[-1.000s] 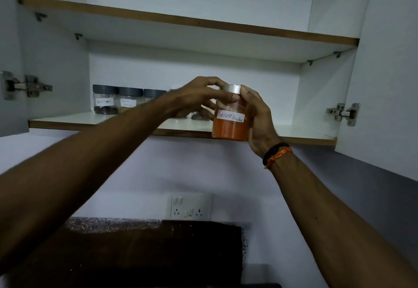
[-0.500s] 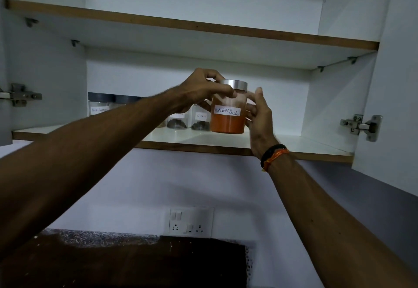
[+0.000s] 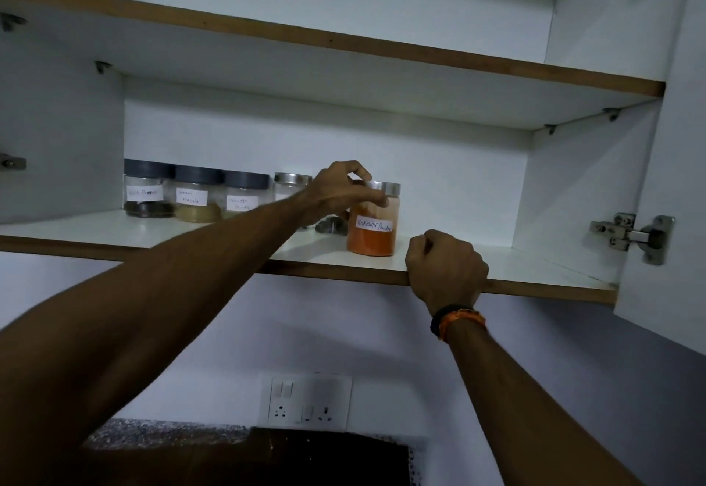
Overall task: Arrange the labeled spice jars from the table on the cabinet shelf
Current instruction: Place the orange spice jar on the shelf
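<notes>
A jar of orange red chilli powder [image 3: 371, 233] with a steel lid and a white label stands upright on the lower cabinet shelf [image 3: 535, 275]. My left hand [image 3: 340, 189] grips it at the lid from above. My right hand [image 3: 445, 269] is off the jar, fingers curled and holding nothing, at the shelf's front edge just right of the jar. Left of the chilli jar runs a row of labeled jars: a black pepper jar [image 3: 147, 189], a masala jar [image 3: 196, 195], a coriander jar [image 3: 242, 195] and a steel-lidded jar [image 3: 291, 185] partly hidden by my left arm.
The shelf's right half is bare up to the side wall. An open cabinet door [image 3: 672, 180] with a hinge [image 3: 630, 235] hangs at the right. The upper shelf [image 3: 344, 42] lies overhead. A wall socket [image 3: 305, 401] and a dark counter [image 3: 248, 455] sit below.
The chilli jar went from held in front of the shelf to standing on it. My right hand let go and dropped to the shelf edge. The left hand still holds the lid.
</notes>
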Action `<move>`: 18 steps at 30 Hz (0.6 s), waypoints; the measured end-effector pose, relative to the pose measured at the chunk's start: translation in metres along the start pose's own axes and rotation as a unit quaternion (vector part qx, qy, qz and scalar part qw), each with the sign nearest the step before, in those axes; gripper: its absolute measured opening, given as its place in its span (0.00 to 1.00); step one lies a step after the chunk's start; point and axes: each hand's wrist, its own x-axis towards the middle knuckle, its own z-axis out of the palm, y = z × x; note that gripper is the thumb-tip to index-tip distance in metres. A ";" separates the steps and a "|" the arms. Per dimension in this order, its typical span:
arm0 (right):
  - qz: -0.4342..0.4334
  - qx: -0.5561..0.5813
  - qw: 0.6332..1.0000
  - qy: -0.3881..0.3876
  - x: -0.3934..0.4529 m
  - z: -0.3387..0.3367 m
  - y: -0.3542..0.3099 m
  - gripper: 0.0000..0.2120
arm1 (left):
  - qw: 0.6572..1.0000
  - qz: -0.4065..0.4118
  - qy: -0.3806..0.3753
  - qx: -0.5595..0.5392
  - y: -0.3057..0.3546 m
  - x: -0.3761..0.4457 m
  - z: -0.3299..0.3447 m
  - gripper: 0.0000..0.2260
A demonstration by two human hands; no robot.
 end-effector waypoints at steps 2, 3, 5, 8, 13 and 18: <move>0.002 0.011 1.000 0.009 0.000 0.001 0.000 0.16 | 0.999 0.022 -0.010 0.026 -0.002 0.006 0.002 0.23; 0.002 0.017 1.000 0.013 0.000 0.003 0.001 0.16 | 0.997 0.042 -0.012 0.061 -0.003 0.010 0.003 0.22; 0.003 0.026 0.999 0.021 0.000 0.005 0.001 0.16 | 0.983 0.091 -0.007 0.162 -0.001 0.019 0.002 0.22; -0.005 0.037 0.998 0.040 0.000 0.005 0.002 0.17 | 0.953 0.141 0.001 0.268 0.004 0.030 -0.001 0.22; -0.007 0.045 0.998 0.046 -0.001 0.005 0.002 0.17 | 0.919 0.153 -0.042 0.362 0.009 0.050 0.001 0.22; -0.009 0.062 0.996 0.064 -0.002 0.007 0.003 0.17 | 0.905 0.143 -0.054 0.397 0.000 0.067 0.004 0.22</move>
